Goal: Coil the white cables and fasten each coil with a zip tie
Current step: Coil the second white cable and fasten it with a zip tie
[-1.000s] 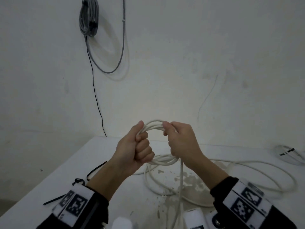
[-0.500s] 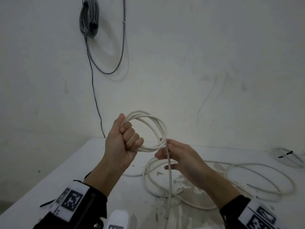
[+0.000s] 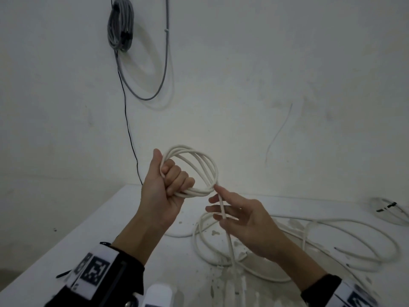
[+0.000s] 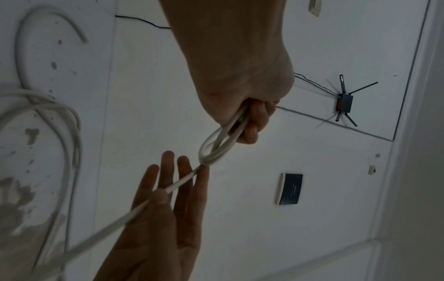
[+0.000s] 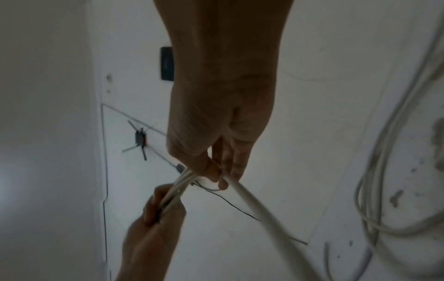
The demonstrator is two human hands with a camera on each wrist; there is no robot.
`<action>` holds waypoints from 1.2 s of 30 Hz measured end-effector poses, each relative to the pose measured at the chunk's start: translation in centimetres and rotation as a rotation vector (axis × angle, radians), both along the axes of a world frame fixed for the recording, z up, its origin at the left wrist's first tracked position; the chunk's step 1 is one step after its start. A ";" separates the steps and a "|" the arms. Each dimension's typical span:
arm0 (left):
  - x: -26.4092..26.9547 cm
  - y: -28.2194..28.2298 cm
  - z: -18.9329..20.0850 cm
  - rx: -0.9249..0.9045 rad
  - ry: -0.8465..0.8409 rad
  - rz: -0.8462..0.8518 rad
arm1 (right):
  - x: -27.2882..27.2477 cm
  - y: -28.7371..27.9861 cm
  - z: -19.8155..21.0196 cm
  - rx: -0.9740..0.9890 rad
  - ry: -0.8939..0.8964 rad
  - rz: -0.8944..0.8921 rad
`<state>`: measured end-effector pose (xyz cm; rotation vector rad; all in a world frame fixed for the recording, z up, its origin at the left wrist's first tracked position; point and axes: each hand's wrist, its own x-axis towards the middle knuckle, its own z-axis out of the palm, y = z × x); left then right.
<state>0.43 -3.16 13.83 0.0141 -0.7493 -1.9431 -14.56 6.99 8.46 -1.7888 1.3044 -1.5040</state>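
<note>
Fingers (image 3: 177, 179) of the left hand (image 3: 161, 196) curl tightly round the coil (image 3: 199, 193), held up above the white table (image 3: 77, 251). On the right hand (image 3: 245, 224), straight fingers and the thumb pinch the white cable (image 3: 222, 207) below the coil. Its remaining length lies looped on the table.

The white tabletop (image 3: 115, 213) looks scuffed, with grey chipped patches (image 4: 12, 209) spread across its middle. On the wall behind the tabletop, high over its left rear corner, hangs a bundle of grey cable (image 3: 120, 24). A single grey loop (image 3: 164, 63) sags beside the bundle, and a thin black wire (image 3: 129, 134) drops down to the tabletop's back edge. Farther up, well apart from the tabletop, are a small dark router (image 4: 344, 99) with stick antennas and a dark rectangular panel (image 4: 290, 189).
</note>
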 end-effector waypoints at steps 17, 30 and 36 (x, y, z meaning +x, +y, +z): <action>-0.6 1.5 0.0 -0.070 -0.051 -0.037 | -0.7 -0.6 1.1 -0.443 0.965 -0.428; -2.2 3.3 -1.6 -0.575 -0.320 0.065 | 2.2 -1.3 1.8 -0.045 1.116 -0.527; -2.2 3.0 -2.4 -0.747 -0.097 0.045 | 1.9 -1.6 2.5 0.091 1.088 -0.452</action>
